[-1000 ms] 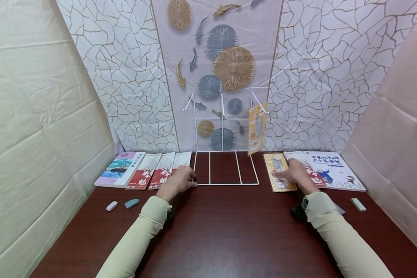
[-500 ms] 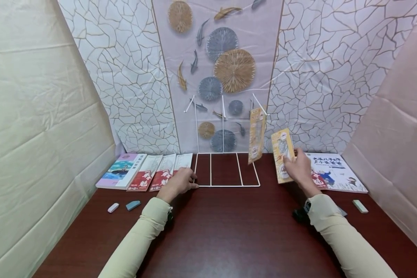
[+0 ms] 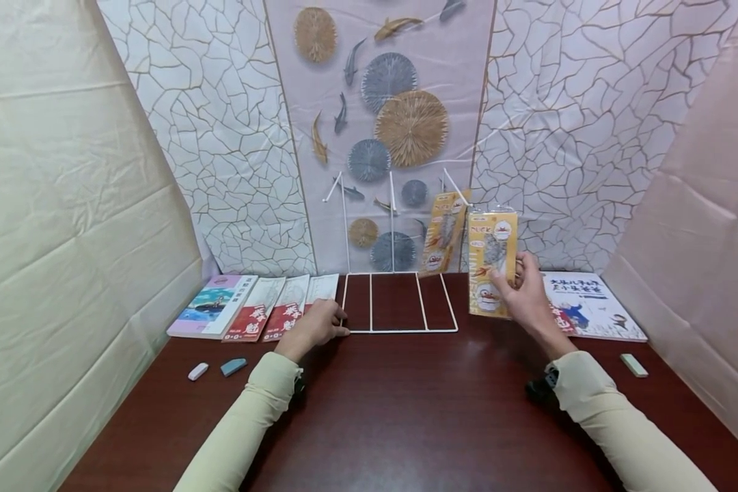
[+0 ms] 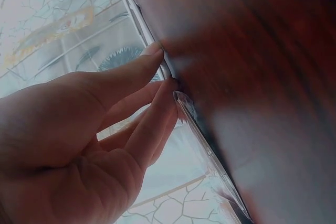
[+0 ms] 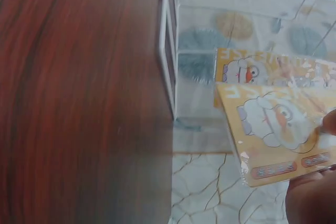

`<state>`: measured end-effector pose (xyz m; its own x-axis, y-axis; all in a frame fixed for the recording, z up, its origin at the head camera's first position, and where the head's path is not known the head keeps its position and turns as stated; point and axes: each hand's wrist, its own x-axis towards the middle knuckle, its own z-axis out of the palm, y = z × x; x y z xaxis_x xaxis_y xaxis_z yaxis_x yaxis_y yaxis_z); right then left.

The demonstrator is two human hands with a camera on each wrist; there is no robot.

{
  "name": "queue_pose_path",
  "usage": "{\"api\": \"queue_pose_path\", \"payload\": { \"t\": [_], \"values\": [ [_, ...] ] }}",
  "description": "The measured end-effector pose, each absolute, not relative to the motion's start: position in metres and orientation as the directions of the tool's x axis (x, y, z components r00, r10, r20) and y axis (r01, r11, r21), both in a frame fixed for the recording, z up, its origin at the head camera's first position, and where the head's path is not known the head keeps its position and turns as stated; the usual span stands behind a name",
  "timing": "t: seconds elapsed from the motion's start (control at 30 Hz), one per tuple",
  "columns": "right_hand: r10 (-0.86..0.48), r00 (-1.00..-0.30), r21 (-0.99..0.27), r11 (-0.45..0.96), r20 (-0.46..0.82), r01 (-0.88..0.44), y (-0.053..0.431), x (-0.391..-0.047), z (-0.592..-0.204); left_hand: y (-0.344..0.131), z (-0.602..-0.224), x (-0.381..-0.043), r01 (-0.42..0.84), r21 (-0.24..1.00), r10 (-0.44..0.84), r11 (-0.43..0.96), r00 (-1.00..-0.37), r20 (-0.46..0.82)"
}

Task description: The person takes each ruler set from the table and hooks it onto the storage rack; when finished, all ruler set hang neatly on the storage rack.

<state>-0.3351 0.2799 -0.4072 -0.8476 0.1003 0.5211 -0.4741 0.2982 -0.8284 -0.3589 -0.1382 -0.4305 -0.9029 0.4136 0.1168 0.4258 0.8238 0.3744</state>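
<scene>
A white wire display rack (image 3: 406, 332) with upright rods and hooks stands at the back of the table. My left hand (image 3: 316, 322) pinches the left front corner of its base; in the left wrist view, thumb and fingertips meet at the white wire (image 4: 140, 22). My right hand (image 3: 530, 292) holds a flat yellow duck-printed packet (image 3: 477, 297) upright above the table, thumb on its front. Another such yellow packet (image 3: 444, 236) hangs tilted from the right hook (image 3: 457, 188). In the right wrist view, the held packet (image 5: 273, 166) overlaps the hanging packet (image 5: 236, 69).
Left of the rack lie several red-and-white packets (image 3: 285, 311) and a book (image 3: 212, 304). A white book (image 3: 596, 307) lies at the right, partly over or beside a red packet (image 3: 562, 318). Small erasers (image 3: 234, 367) sit nearer the front, one green-white (image 3: 634, 365) at the right.
My right hand has lifted the yellow packet off the table and brought it up and left, turned upright beside the hanging one. The hanging packet has swung left. My left hand stays at the rack's corner.
</scene>
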Motion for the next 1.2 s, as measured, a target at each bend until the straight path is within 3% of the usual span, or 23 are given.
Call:
{"api": "queue_pose_path", "payload": {
  "t": [0.37, 0.7, 0.97, 1.2],
  "values": [
    [-0.012, -0.745, -0.745, 0.019, 0.666, -0.667, 0.255, -0.326, -0.395, -0.138, -0.431, -0.359, 0.413, 0.381, 0.403, 0.827, -0.909, 0.110],
    [-0.027, -0.784, -0.782, 0.054, 0.621, -0.621, 0.242, -0.332, -0.395, -0.139, -0.431, -0.360, 0.421, 0.382, 0.410, 0.823, -0.905, 0.113],
    [-0.007, -0.765, -0.765, 0.005, 0.644, -0.644, 0.237, -0.335, -0.392, -0.140, -0.429, -0.360, 0.419, 0.395, 0.405, 0.818, -0.906, 0.124],
    [0.008, -0.810, -0.810, 0.012, 0.587, -0.587, 0.231, -0.341, -0.397, -0.139, -0.430, -0.358, 0.428, 0.401, 0.411, 0.810, -0.902, 0.131]
  ]
}}
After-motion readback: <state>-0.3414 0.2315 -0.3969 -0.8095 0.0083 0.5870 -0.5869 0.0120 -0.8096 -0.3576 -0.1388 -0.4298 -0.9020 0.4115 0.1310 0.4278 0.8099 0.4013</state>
